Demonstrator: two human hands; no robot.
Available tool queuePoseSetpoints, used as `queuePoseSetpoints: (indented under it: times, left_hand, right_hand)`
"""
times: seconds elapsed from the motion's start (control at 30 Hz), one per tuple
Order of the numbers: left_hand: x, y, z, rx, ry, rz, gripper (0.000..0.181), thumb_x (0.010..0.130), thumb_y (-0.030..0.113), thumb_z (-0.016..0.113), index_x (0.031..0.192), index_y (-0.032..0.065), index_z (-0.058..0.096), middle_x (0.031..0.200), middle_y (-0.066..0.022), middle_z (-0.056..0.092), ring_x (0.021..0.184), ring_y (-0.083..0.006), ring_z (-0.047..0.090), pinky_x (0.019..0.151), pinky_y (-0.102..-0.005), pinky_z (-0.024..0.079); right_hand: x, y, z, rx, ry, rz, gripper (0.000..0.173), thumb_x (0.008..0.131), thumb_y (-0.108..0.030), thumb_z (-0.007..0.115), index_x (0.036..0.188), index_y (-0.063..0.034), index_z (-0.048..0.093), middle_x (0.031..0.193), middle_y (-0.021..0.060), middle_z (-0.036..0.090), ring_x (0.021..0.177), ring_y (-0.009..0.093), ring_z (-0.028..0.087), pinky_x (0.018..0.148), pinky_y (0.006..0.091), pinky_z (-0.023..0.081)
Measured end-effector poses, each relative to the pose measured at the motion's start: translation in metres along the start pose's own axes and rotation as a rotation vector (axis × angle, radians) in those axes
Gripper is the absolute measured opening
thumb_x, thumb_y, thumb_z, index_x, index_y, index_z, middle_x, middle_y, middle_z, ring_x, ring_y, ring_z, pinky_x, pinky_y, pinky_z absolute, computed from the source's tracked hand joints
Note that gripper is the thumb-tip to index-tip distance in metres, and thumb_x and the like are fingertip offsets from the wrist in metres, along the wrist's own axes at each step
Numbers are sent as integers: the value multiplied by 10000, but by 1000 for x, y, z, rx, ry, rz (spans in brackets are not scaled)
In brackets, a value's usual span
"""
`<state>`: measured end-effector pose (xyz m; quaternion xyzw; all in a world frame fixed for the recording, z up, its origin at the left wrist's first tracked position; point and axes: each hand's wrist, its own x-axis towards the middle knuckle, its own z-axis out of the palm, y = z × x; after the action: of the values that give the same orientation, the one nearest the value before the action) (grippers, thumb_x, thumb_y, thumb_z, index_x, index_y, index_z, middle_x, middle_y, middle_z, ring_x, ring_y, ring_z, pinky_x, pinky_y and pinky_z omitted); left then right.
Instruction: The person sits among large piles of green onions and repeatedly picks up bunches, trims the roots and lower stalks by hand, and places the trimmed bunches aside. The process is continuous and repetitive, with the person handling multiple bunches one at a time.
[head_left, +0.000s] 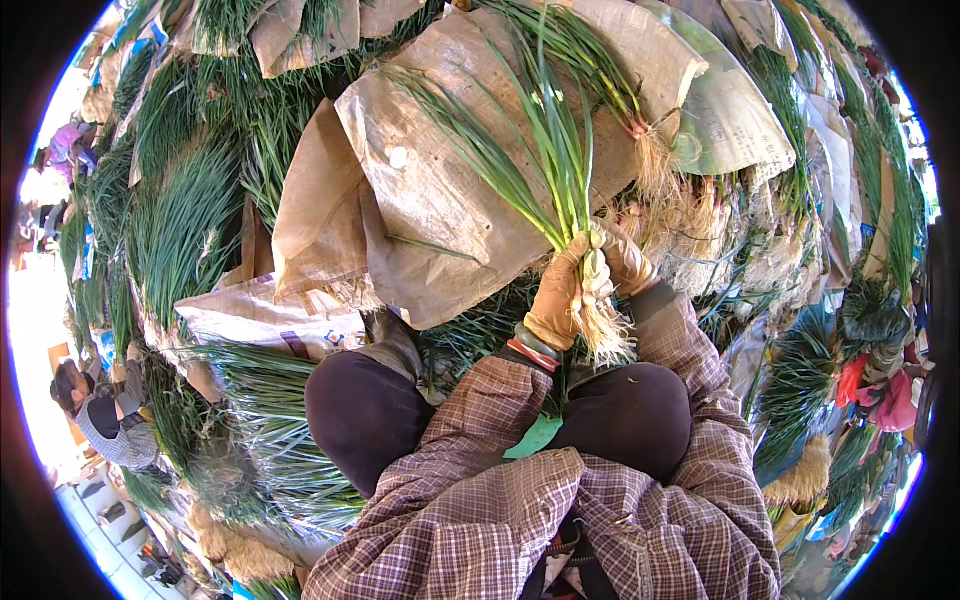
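My left hand (557, 300), in a tan glove, is closed around the base of a bunch of green onions (566, 176). Its pale roots hang below my fingers and its leaves fan upward over a woven sack (442, 150). On the bunch's other side, my right hand (625, 259), also gloved, touches the white stems; its fingertips are partly hidden, and the glove's fingers look pale against the stalks. Another small bunch of green onions (607, 79) lies on the sacking, with its reddish bases and stringy roots (656, 157) toward the right.
Heaps of green onions (184, 217) stand at the left, with more onion leaves (300, 420) beside my knee. A printed white sack (255, 315) lies near my boot. A greenish sack (727, 112) covers onions at the upper right. One person (116, 420) is at the far left.
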<state>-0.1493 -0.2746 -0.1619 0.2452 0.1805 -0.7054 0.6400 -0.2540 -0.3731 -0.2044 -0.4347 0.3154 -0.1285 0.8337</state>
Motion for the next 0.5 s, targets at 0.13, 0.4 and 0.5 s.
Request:
queuePoseSetpoints:
  times: [0.13,0.4,0.5]
  left_hand:
    - [-5,19,0,-108,-334,-8,298,1015,426,454,937,154,546,573,61,450,422,-90,413,428,-239,387]
    - [-25,28,0,123,-296,255,258,948,410,612,996,159,580,702,58,469,526,-68,394,468,-208,341]
    - [-12,16,-6,280,-75,257,237,990,364,551,1046,135,575,725,32,529,553,-100,487,479,-227,385]
  right_hand:
    - [-57,6,-48,-594,103,13,317,1006,-262,502,1198,-25,589,1022,58,649,906,169,624,746,297,499]
    - [-174,36,-88,-1685,-272,625,421,913,-437,561,1085,-79,698,1071,156,698,984,329,670,851,420,525]
    - [-123,-23,-58,-1458,181,-347,272,952,-231,551,1122,-62,680,1042,161,696,909,329,678,801,393,544]
